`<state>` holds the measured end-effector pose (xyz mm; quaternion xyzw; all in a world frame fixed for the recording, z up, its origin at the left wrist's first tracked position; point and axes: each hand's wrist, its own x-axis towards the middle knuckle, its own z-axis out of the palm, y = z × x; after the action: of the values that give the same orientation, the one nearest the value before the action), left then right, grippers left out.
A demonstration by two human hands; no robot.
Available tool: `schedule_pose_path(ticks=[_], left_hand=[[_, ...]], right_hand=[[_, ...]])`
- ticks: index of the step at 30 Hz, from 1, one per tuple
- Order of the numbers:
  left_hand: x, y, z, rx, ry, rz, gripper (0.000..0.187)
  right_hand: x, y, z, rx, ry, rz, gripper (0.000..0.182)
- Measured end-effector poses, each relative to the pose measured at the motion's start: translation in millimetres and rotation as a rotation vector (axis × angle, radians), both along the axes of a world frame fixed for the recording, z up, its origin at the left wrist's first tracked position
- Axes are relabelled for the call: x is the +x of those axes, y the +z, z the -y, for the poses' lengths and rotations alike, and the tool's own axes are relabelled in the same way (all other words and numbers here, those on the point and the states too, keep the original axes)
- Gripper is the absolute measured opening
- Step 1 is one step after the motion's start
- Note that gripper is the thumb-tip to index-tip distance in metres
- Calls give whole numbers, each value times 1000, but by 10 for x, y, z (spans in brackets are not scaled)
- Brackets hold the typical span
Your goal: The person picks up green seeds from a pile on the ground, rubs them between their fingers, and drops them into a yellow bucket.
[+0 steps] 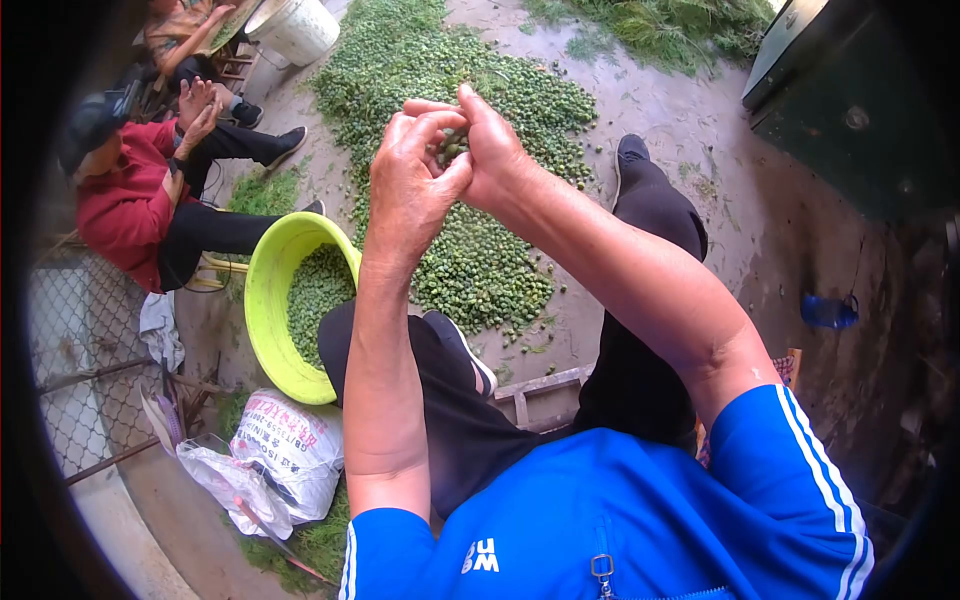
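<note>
Above the heap of small round green cones [480,265], my left hand [408,165] and my right hand [492,150] are pressed together. A few green cones [452,146] show in the hollow between the palms. The fingers of my left hand curl over them, and my right hand closes in from the other side with its thumb up. A yellow-green tub [262,330], tilted in view, stands left of my left forearm with green cones inside [318,285].
A white printed sack [290,450] lies below the tub, near a wire mesh fence [90,340]. Two people sit at the left, one in a red top [125,195]; a white bucket [295,30] is behind. Cut green branches [690,30] lie at the back, beside a dark cabinet [850,110].
</note>
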<state>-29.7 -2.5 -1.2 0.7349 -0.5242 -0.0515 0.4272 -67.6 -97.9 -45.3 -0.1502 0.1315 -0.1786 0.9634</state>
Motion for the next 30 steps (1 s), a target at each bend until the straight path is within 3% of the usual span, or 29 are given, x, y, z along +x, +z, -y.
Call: schedule_pose_path(ticks=[7, 18, 23, 26, 28, 30], left_hand=[[54, -54, 10, -10, -69, -140, 34], [39, -80, -8, -34, -88, -49, 25], [127, -143, -4, -8, -126, -184, 20], [168, -158, -11, -7, -142, -379, 18], [187, -110, -9, -277, -223, -962, 13], [252, -56, -43, -364, -241, -1265, 17]], right_hand=[[-39, 26, 1, 17, -8, 5, 64], [-39, 77, 42, 123, -86, -14, 67], [-54, 51, 24, -5, -55, -9, 69], [-36, 52, 39, 97, -44, 22, 69], [-26, 34, 93, 118, -55, 95, 70], [-3, 42, 119, 170, -69, 105, 70]])
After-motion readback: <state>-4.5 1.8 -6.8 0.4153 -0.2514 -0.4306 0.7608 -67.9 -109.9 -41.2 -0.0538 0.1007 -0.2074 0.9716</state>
